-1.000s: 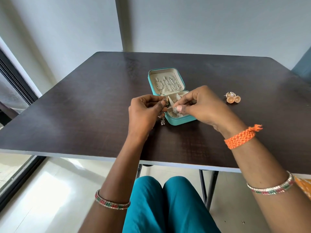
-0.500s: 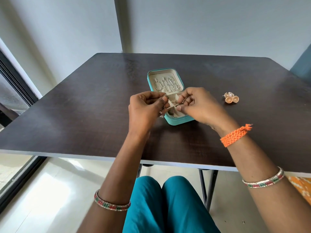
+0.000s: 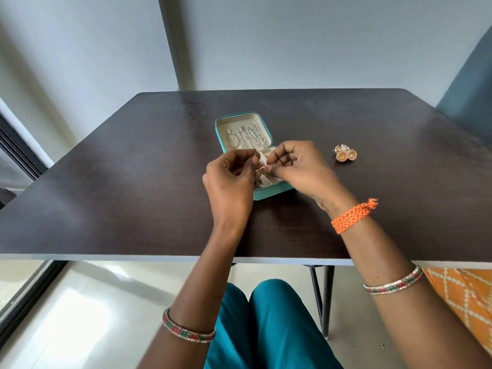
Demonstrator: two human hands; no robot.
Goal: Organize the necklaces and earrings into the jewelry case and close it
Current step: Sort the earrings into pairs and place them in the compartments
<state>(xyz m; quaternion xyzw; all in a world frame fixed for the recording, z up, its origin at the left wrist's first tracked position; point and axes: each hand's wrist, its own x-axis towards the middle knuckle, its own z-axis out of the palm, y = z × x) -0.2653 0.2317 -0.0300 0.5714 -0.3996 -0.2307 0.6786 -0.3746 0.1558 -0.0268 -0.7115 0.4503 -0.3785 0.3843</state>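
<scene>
The small silver-toned earring (image 3: 258, 168) sits between the two hands, above the near half of the open jewelry case (image 3: 269, 191). The left hand (image 3: 229, 179) has its fingers curled in with thumb and forefinger pinching the ornament end; the right hand (image 3: 298, 166) pinches the other end at its fingertips, probably the post or backing, though that part is too small to make out. A piece like this should be very light and rigid, with thin parts that could bend and a smooth metal surface that slips easily. It is best held by the decorated body, not by the fine post, with a light pinch and no twisting.

The case is teal outside and cream inside. Its lid (image 3: 243, 134) lies open toward 12 o'clock, and several necklaces (image 3: 246, 138) hang in it side by side. These look limp and prone to tangling, so they would be better lifted near the clasp. The compartments of the near half are mostly hidden by the hands.

At about 3 o'clock from the case, well apart from it, a pair of gold dome earrings (image 3: 345, 153) lies on the dark table (image 3: 133, 187), not yet stowed. They look bulkier and easier to pick up by the dome.
</scene>
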